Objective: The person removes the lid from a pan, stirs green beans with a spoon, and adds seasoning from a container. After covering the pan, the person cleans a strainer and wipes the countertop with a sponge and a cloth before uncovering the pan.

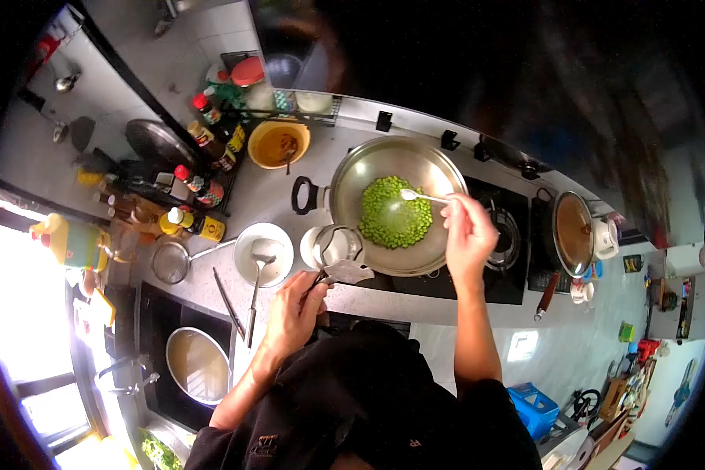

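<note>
A: How is the white spoon [410, 194] best handled here?
B: Low and level, I'd say, above the peas [392, 229]; tip it gently and travel across the patch, so whatever it carries spreads evenly; I can't tell whether its bowl is full.
A: And the hands?
B: The right hand [470, 233] pinches the spoon's stem between thumb and fingers; the left hand [294, 308] is curled on the dark handle [319, 277] at the jar [338, 247], beside the wok [349, 189]; a steady hold there should help.
A: How do the peas look?
B: Bright green, small, round; they lie loosely heaped at the bottom of the wok, bare metal around them; how soft they are, I can't tell.
</note>
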The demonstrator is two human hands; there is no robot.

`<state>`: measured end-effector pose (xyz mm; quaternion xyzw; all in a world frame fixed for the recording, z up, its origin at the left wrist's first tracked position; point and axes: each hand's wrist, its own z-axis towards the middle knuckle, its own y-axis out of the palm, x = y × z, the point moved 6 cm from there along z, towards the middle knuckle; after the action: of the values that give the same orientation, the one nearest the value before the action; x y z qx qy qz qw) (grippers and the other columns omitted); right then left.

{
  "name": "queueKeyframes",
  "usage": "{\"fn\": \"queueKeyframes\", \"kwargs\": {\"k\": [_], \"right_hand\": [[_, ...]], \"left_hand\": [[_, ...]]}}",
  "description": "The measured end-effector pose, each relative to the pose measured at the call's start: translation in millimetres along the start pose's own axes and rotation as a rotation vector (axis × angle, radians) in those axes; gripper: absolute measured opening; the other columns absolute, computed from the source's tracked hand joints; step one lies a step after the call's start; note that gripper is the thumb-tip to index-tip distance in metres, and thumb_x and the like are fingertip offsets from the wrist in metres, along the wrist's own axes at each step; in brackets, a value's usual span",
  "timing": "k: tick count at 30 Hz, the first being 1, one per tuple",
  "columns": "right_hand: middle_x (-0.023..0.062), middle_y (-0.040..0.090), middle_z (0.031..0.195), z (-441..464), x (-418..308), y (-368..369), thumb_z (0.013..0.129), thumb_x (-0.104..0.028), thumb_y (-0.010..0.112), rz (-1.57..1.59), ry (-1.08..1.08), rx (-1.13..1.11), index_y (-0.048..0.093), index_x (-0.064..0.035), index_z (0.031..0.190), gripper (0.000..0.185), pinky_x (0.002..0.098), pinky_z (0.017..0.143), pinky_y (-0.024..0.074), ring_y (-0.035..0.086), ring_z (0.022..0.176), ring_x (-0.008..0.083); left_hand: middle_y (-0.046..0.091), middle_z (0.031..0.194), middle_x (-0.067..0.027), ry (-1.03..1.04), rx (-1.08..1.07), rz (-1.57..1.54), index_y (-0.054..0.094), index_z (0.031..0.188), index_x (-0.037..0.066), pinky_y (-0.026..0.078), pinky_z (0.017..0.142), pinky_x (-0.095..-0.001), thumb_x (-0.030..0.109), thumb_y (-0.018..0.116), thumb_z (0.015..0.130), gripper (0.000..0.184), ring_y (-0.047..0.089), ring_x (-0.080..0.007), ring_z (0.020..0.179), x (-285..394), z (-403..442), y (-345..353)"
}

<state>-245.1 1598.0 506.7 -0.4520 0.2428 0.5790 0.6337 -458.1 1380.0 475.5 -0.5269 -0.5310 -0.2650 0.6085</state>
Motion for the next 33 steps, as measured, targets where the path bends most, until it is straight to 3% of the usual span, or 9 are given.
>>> {"fn": "queueKeyframes", "kwargs": {"k": [2,6,9,18,21,23,25,27,33], "right_hand": [[0.0065,0.068,0.086,-1.3,-14.3,8.9,0.098,0.001,0.059,0.317,0.221,-0.124,0.07,0.0032,0.105,0.013,0.0217,0.061,0.0497,0.059,0.068,0.0086],[0.0057,0.068,0.085,-2.0,-60.1,40.2,0.099,0.0,0.06,0.157,-0.06,-0.425,0.069,0.0039,0.105,0.012,0.0207,0.06,0.0499,0.062,0.071,0.0077],[0.011,0.07,0.087,1.2,-75.7,61.7,0.094,-0.001,0.065,0.106,-0.12,-0.548,0.069,0.0012,0.103,0.01,0.0273,0.065,0.0545,0.068,0.073,0.0162],[0.0093,0.068,0.083,3.6,-100.3,92.0,0.09,-0.003,0.069,0.007,-0.276,-0.631,0.069,-0.003,0.103,0.013,0.0298,0.061,0.0505,0.064,0.068,0.019],[0.0067,0.068,0.082,1.0,-99.2,103.4,0.09,-0.005,0.071,0.05,-0.22,-0.682,0.068,-0.0057,0.114,0.024,0.0281,0.06,0.0486,0.06,0.066,0.0147],[0.004,0.068,0.082,-0.1,-105.4,110.6,0.09,-0.007,0.072,0.113,-0.076,-0.75,0.066,-0.0081,0.127,0.037,0.0265,0.059,0.0479,0.058,0.067,0.0099],[0.0004,0.067,0.088,6.7,-113.7,104.8,0.093,-0.012,0.071,0.147,-0.016,-0.659,0.048,-0.0098,0.147,0.059,0.0236,0.063,0.0478,0.056,0.07,0.006],[0.0019,0.067,0.09,10.5,-106.4,94.4,0.097,-0.011,0.065,0.226,-0.11,-0.488,0.048,-0.007,0.147,0.053,0.0243,0.066,0.0486,0.057,0.072,0.0073],[0.0046,0.068,0.092,-24.3,-89.5,76.8,0.102,-0.018,0.059,0.207,0.1,-0.669,0.055,-0.0035,0.137,0.038,0.025,0.072,0.0516,0.064,0.08,0.0105]], "left_hand": [[0.061,0.08,-0.0104,-0.003,-0.018,0.019,0.066,0.1,-0.003,0.049,0.059,-0.0312,0.013,0.056,0.102,0.018,0.064,-0.0172,0.063,4.8,-0.9,-3.2],[0.061,0.08,-0.0095,0.035,-0.041,-0.087,0.066,0.103,-0.002,0.05,0.059,-0.0307,0.019,0.055,0.104,0.024,0.065,-0.0159,0.065,10.1,-3.5,-4.8],[0.06,0.079,-0.0085,0.021,-0.063,-0.163,0.066,0.104,-0.002,0.051,0.06,-0.03,0.02,0.055,0.104,0.025,0.064,-0.0146,0.065,8.8,-6.8,-6.9],[0.062,0.08,-0.0053,-0.04,-0.084,-0.369,0.063,0.107,-0.004,0.05,0.061,-0.0278,0.027,0.061,0.101,0.032,0.062,-0.0118,0.066,-5.7,-16.9,-22.7],[0.058,0.076,0.0019,-0.062,-0.064,-0.388,0.063,0.107,0.002,0.044,0.063,-0.0264,0.046,0.059,0.099,0.044,0.054,-0.0086,0.068,-5.9,-20.5,-25.9],[0.057,0.075,0.0015,-0.086,-0.112,-0.374,0.062,0.108,0.002,0.044,0.061,-0.0261,0.043,0.06,0.099,0.042,0.054,-0.0077,0.068,4.5,-21.0,-39.0],[0.052,0.068,0.0033,-0.068,-0.07,-0.474,0.059,0.1,0.0,0.04,0.052,-0.0241,0.028,0.057,0.104,0.028,0.05,-0.0062,0.058,12.8,-12.3,-54.9],[0.051,0.066,0.0034,0.037,0.007,-0.447,0.059,0.1,0.0,0.039,0.051,-0.0244,0.027,0.049,0.107,0.029,0.05,-0.0066,0.055,17.4,-2.8,-80.3],[0.047,0.061,0.0034,0.279,0.296,-0.114,0.055,0.086,0.003,0.034,0.046,-0.0247,0.023,0.039,0.11,0.035,0.043,-0.0062,0.048,89.3,60.3,-196.4]]}}
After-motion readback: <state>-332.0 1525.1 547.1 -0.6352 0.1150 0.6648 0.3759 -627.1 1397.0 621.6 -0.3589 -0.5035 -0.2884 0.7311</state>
